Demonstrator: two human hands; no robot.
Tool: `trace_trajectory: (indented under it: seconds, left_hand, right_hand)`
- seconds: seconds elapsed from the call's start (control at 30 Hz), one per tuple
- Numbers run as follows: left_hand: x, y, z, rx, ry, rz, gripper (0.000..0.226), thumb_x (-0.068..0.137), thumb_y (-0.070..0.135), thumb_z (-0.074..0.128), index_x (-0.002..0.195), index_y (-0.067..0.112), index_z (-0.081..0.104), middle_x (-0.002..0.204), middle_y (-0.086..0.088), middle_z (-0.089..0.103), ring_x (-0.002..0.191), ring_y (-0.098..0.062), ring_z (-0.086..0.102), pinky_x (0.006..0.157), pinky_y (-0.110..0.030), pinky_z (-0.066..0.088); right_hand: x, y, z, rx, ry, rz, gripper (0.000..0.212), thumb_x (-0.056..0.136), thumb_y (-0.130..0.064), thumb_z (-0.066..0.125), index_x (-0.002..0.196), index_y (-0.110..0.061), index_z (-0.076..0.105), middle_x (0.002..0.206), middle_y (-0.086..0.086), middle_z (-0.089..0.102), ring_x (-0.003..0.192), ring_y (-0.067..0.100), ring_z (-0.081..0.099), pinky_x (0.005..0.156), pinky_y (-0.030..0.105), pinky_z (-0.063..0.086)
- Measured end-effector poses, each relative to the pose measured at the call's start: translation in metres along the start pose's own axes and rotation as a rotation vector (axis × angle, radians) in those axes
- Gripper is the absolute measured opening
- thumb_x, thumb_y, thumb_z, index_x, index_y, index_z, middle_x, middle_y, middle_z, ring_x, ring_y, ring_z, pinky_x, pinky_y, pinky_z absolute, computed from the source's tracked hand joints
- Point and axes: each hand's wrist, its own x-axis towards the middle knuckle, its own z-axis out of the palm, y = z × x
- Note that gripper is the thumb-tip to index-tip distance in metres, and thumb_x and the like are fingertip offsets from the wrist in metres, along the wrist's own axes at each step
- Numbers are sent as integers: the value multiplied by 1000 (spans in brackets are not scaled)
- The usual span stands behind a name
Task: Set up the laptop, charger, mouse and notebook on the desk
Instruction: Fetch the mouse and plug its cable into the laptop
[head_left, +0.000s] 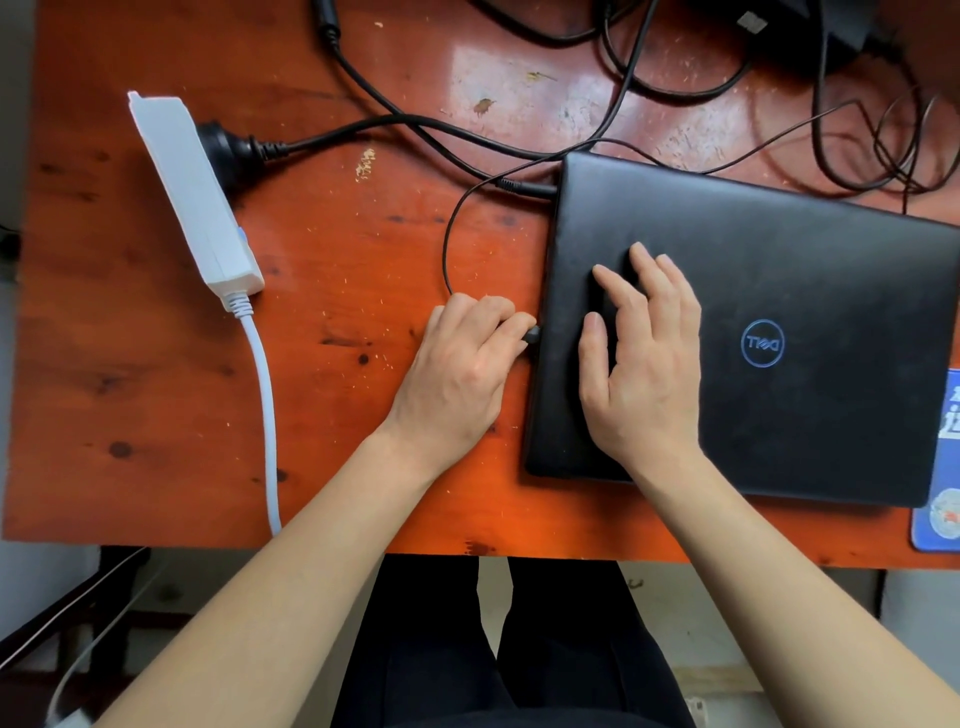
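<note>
A closed black laptop (789, 291) lies on the orange wooden desk (337, 270), right of centre. My right hand (641, 358) rests flat on its lid, fingers spread, near its left edge. My left hand (462, 364) pinches a small black cable plug (532, 336) against the laptop's left side. That thin black cable (445, 244) loops up and back toward the right. A thicker charger cable (519, 185) is plugged in higher on the same side. The charger's black plug (228, 148) sits in a white power strip (192, 192) on the left.
Black cables tangle along the desk's far edge, with a dark adapter (826, 36) at the top right. A blue pad or notebook corner (940, 467) shows under the laptop's right side. The strip's white cord (265, 415) runs off the front edge.
</note>
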Motion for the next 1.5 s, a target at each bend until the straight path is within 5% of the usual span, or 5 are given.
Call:
trace_trajectory:
  seconds: [0.3, 0.97, 1.17, 1.33, 1.5]
  left_hand:
    - [-5, 0, 0, 122, -9, -69, 39, 99, 23, 60, 132, 2, 58, 116, -15, 61, 94, -29, 54, 78, -43, 45]
    - [-5, -4, 4, 168, 48, -49, 26, 97, 18, 54, 116, 9, 69, 108, -11, 64, 88, -28, 55, 70, -46, 42]
    - [-6, 4, 1, 141, 160, -168, 29, 96, 14, 53, 120, 3, 65, 121, -19, 59, 101, -29, 53, 84, -42, 48]
    - [-8, 26, -17, 172, 40, -251, 33, 97, 20, 53, 125, 7, 63, 133, -18, 55, 116, -33, 53, 91, -46, 48]
    - [-6, 24, -58, 309, -312, -484, 52, 104, 45, 34, 146, 17, 45, 156, -15, 36, 142, -32, 33, 111, -55, 35]
  right_hand:
    - [0, 2, 0, 10, 8, -6, 39, 101, -21, 50, 135, -5, 58, 148, 19, 46, 141, 37, 36, 120, 43, 28]
    - [1, 2, 2, 20, 23, -15, 37, 101, -20, 51, 133, -4, 60, 146, 21, 49, 139, 40, 39, 118, 46, 30]
    - [0, 1, 0, 8, 5, -16, 39, 101, -22, 50, 135, -5, 58, 148, 21, 48, 140, 39, 38, 119, 45, 29]
    - [2, -1, -11, -27, -84, -11, 41, 101, -23, 50, 137, -5, 57, 148, 22, 47, 140, 41, 38, 118, 48, 31]
    - [12, 4, -39, -37, -336, -23, 47, 102, -31, 50, 143, -8, 52, 153, 19, 42, 142, 38, 36, 117, 47, 33]
